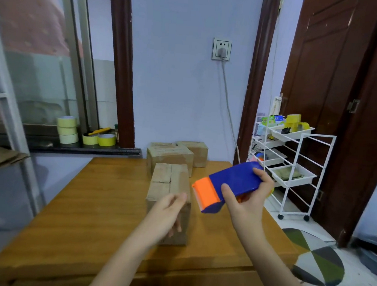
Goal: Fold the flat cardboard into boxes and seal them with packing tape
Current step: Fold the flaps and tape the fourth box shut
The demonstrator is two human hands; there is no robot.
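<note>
Forearms enter from the bottom edge, nearest the lens. Left hand [169, 210] hangs blurred in front of the near box [168, 190], fingers loosely bent; contact with the box cannot be told, and it grips nothing visible. Right hand [248, 200] is wrapped round the dispenser [229, 186], thumb on the blue side, fingers over the far end, orange head pointing left toward the box. Box stands on the table [89, 203], top flaps closed with a seam down the middle; whether tape is on it cannot be told. Judgement: box is light, empty, stiff at the edges but soft mid-panel, likely to slide on smooth wood, so brace it at a top corner or side wall, not on the seam. Dispenser is rigid plastic, light; hold by the body, clear of the head. Two more boxes [173, 155] sit just behind, limiting a forward pull. Tape rolls [68, 130] on the sill, cart [293, 163] at right, both well apart.
</note>
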